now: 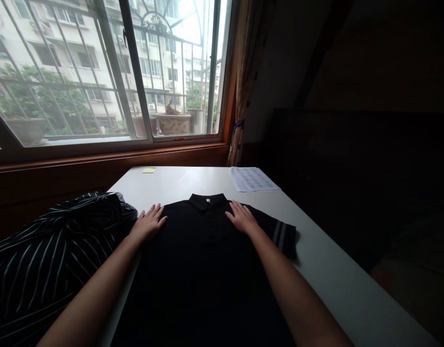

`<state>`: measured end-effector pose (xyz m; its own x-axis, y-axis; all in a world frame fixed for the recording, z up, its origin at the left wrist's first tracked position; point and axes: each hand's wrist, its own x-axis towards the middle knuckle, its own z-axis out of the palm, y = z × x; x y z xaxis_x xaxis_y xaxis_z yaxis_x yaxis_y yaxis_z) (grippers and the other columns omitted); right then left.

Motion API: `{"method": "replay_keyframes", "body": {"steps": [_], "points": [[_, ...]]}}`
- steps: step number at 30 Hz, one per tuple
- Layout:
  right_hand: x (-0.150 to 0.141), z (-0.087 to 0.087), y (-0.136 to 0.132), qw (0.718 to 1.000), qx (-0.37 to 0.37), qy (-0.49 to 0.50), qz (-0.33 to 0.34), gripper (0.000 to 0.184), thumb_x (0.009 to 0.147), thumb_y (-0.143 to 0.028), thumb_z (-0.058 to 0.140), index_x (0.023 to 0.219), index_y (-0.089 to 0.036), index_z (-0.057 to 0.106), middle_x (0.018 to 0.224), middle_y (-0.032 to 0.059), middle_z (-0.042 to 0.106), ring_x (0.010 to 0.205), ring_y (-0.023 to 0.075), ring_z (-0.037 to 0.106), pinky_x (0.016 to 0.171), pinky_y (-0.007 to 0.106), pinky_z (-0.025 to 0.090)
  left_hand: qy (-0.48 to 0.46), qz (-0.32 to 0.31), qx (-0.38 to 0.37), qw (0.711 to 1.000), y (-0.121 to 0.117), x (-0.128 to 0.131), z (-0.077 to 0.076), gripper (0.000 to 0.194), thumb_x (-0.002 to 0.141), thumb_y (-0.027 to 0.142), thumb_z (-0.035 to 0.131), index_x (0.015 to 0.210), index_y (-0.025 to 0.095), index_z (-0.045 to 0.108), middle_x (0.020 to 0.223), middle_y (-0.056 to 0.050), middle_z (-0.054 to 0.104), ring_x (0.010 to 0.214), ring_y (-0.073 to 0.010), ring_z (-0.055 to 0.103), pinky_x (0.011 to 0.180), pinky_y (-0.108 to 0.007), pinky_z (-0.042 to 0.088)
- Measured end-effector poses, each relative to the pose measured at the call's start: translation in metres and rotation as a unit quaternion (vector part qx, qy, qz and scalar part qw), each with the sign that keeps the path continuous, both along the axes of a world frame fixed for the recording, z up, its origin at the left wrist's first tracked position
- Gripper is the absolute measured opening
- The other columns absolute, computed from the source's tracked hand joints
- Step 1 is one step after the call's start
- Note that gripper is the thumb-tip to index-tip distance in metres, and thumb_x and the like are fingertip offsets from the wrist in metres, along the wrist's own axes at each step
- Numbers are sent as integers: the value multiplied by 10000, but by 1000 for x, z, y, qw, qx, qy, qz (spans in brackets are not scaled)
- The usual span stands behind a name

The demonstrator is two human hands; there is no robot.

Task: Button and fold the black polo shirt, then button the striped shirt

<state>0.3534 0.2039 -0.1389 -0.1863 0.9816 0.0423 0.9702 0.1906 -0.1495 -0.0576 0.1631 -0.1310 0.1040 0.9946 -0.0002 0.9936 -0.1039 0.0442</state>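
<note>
A black polo shirt (203, 279) lies face up and spread flat, its collar pointing towards the window. My left hand (148, 224) rests with fingers outstretched at the shirt's left shoulder area. On the other side of the collar, my right hand (241, 217) lies flat on the fabric, fingers extended. The sleeve on the right, with two grey stripes, is spread out past my right forearm. The left sleeve is hidden or tucked out of sight near my left hand and wrist. Neither hand grips the cloth.
Beneath the shirt is a white table (326, 260). A heap of dark striped cloth (59, 241) lies at the left, close to my left forearm. Printed papers (254, 179) lie at the back right, and a yellow sticky note (149, 170) at the back left. A barred window (142, 72) stands behind.
</note>
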Motion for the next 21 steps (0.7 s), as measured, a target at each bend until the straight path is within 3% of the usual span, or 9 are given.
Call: {"method": "replay_keyframes", "body": {"steps": [21], "points": [[0,-2,2,1000,-3,-5,-1,720,989,-596,205,1560,-159,231,1644,43,152,1512,188,105,1218,387,76,1,32,9,999,1,0,-2,659,992,546,257,1556,206,243,1638,-43,110,1516,-266,65,1192,-548,133]]}}
